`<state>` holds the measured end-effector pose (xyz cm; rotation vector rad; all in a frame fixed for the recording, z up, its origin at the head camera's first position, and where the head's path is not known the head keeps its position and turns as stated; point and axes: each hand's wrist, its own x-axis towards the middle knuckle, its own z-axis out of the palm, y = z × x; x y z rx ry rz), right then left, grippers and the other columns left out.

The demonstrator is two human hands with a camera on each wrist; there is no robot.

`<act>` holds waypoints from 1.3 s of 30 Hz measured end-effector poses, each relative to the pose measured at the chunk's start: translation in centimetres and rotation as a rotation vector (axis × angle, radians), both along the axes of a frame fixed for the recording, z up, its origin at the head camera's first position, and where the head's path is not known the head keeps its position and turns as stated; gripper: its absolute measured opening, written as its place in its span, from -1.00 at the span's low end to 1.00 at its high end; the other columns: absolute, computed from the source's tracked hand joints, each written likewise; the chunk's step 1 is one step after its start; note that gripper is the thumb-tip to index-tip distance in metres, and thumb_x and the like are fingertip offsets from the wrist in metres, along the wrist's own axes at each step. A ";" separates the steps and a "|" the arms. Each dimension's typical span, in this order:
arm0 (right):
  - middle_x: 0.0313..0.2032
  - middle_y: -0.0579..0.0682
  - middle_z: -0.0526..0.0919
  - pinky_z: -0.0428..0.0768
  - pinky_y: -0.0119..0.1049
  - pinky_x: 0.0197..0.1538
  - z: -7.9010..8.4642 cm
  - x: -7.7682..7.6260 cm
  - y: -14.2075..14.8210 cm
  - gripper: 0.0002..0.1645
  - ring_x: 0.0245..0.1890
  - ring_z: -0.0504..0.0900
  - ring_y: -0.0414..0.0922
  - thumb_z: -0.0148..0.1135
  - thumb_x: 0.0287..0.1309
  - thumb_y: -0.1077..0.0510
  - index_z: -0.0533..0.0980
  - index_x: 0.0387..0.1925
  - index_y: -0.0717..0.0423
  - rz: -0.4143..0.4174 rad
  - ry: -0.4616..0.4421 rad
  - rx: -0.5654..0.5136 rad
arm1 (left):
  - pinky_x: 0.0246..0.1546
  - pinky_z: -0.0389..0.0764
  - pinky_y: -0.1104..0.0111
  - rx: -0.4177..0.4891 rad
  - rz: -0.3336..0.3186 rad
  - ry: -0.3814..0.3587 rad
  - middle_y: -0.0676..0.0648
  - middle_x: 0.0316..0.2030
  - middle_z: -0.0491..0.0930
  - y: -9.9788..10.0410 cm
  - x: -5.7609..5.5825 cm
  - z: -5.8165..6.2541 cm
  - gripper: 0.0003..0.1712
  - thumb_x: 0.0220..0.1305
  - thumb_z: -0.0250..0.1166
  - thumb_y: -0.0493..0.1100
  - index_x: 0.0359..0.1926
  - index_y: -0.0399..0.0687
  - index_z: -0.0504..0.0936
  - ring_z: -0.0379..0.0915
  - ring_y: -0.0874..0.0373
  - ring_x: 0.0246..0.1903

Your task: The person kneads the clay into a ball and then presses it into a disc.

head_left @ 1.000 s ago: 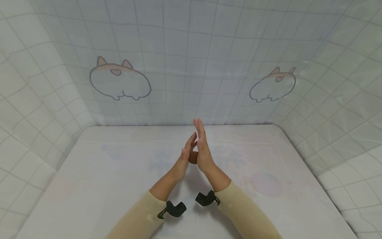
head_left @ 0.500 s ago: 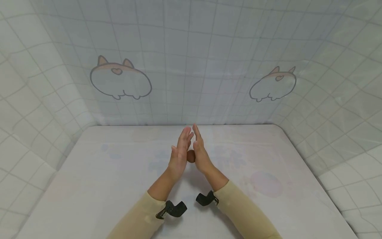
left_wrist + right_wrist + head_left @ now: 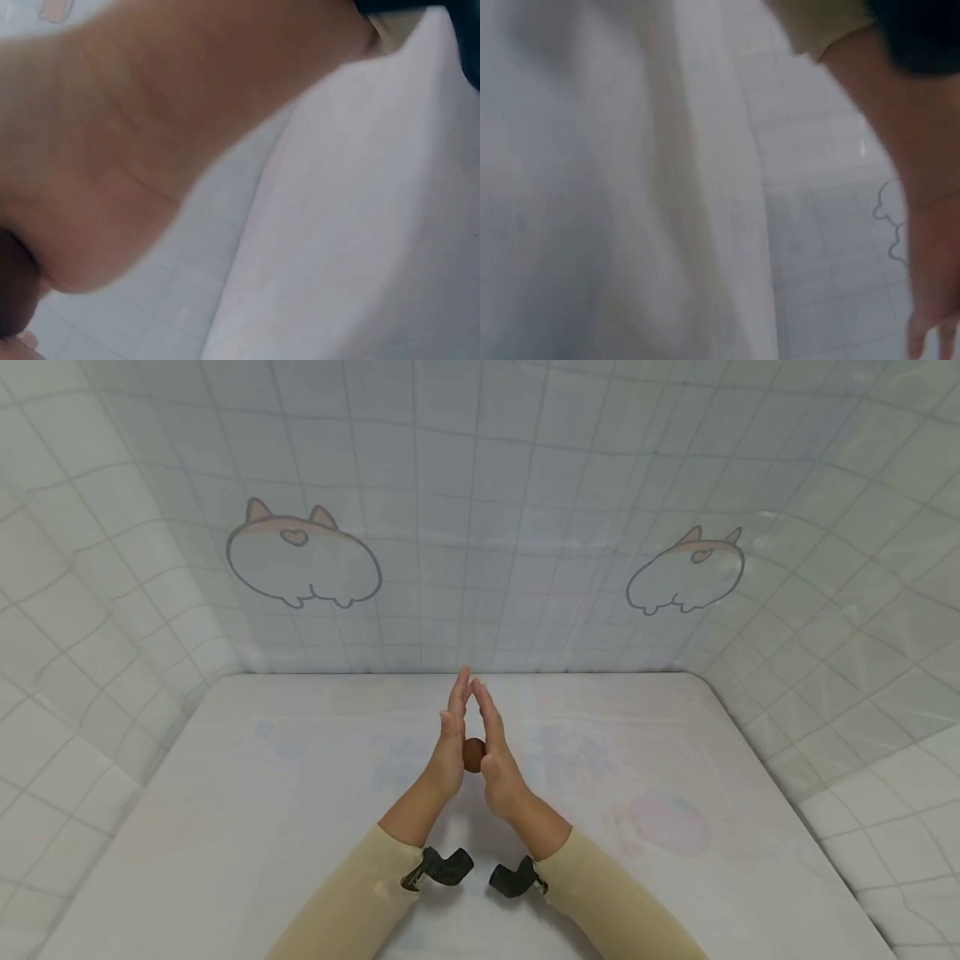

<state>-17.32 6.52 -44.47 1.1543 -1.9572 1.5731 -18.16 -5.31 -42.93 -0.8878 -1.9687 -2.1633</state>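
Between my two palms sits a small, smooth brown ball (image 3: 473, 755); its material cannot be told. My left hand (image 3: 450, 747) presses on its left side with straight fingers pointing away from me. From the other side my right hand (image 3: 498, 768) touches it, fingers also straight and leaning in, so the fingertips of both hands nearly meet. Both hands appear raised over the table. Part of the dark ball (image 3: 15, 289) shows at the lower left in the left wrist view, beside the heel of the left hand. The right wrist view shows only the right hand's edge (image 3: 934, 262).
A white table (image 3: 262, 810) with a faint pastel pattern lies beneath the hands. Behind it rises a grid-patterned curtain (image 3: 495, 527) with cartoon animal drawings, continuing along both sides. Black wrist cameras (image 3: 448, 867) stick out from the beige sleeves (image 3: 352, 893).
The palms have rubbed back and forth against each other, the right hand sliding back toward me while the left slid forward. The ball, still between them, has shifted slightly left.
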 end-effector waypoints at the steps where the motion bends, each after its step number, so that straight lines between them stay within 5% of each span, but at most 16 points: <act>1: 0.57 0.21 -0.26 -0.23 0.15 0.49 0.1 0.0 0.0 0.14 0.56 -0.33 0.13 -0.62 0.40 -0.53 -0.36 0.55 0.29 -0.001 0.017 -0.011 | 0.37 -0.43 -0.27 -0.016 0.004 -0.002 0.01 0.59 -0.37 0.1 -0.1 -0.2 0.11 0.23 -0.60 0.67 0.61 0.16 -0.33 -0.45 -0.01 0.55; 7: 0.52 0.35 -0.12 -0.10 0.08 0.50 0.9 -0.1 0.2 0.04 0.54 -0.13 0.17 -0.63 0.47 -0.45 -0.33 0.56 0.27 -0.042 0.055 -0.140 | 0.36 -0.42 -0.30 -0.151 0.016 -0.009 -0.01 0.59 -0.37 0.4 -0.2 -1.2 0.05 0.30 -0.64 0.59 0.61 0.10 -0.31 -0.48 0.01 0.55; 11: 0.52 0.37 -0.11 -0.09 0.09 0.49 1.6 -0.1 0.3 0.00 0.54 -0.10 0.14 -0.61 0.48 -0.43 -0.32 0.57 0.22 -0.056 -0.005 -0.210 | 0.37 -0.35 -0.30 -0.213 -0.002 -0.041 0.06 0.59 -0.38 0.4 0.2 -1.6 -0.01 0.32 -0.67 0.57 0.61 0.19 -0.27 -0.52 0.03 0.55; 18: 0.55 0.21 -0.08 -0.09 0.09 0.50 2.1 -0.8 0.8 0.04 0.55 -0.11 0.02 -0.56 0.42 -0.52 -0.27 0.59 0.10 -0.145 -0.142 -0.200 | 0.37 -0.30 -0.32 -0.267 -0.047 0.012 -0.01 0.59 -0.36 0.4 0.9 -1.5 0.02 0.32 -0.68 0.57 0.62 0.15 -0.28 -0.50 -0.02 0.55; 28: 0.58 -0.10 -0.15 -0.16 0.12 0.49 1.3 -2.7 1.3 0.10 0.56 -0.18 -0.06 -0.52 0.30 -0.63 -0.28 0.61 -0.08 -0.069 -0.333 -0.164 | 0.38 -0.30 -0.29 -0.092 -0.138 0.091 -0.09 0.58 -0.40 0.3 2.0 -0.2 0.15 0.28 -0.56 0.64 0.60 -0.04 -0.37 -0.37 -0.17 0.54; 39: 0.59 0.04 -0.21 -0.10 0.20 0.48 -0.1 -2.0 0.3 0.12 0.56 -0.18 0.00 -0.54 0.33 -0.61 -0.30 0.60 0.01 0.061 -0.300 -0.079 | 0.37 -0.38 -0.27 0.093 0.042 0.148 -0.13 0.57 -0.32 0.6 1.0 0.6 0.15 0.31 -0.48 0.63 0.59 -0.07 -0.38 -0.41 -0.14 0.53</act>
